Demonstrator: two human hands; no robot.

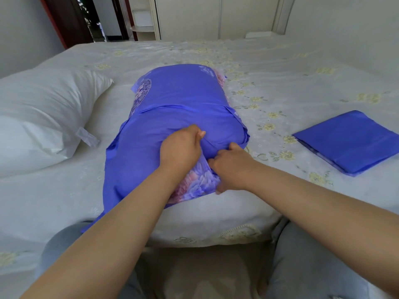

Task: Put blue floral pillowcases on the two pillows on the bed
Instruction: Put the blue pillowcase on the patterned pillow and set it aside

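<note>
While the first pillow (179, 100) lies lengthwise mid-bed, almost wholly inside its blue floral pillowcase (138, 160), both hands are working at the near, open end. The left hand (180, 147) has its fingers curled into a fold of the blue cloth, and the right hand (232, 167) pinches the flap where the pink-and-lilac print shows. To finish this well, I'd say pull the flap taut over the pillow's end, tuck it evenly, then smooth the loose skirt of fabric trailing toward the bed's edge (216, 231) (it looks slack on the left side). Off to the right lies the second pillowcase (349, 141), folded flat, well apart from the bare white pillow (43, 117) at the left, which awaits its turn.
</note>
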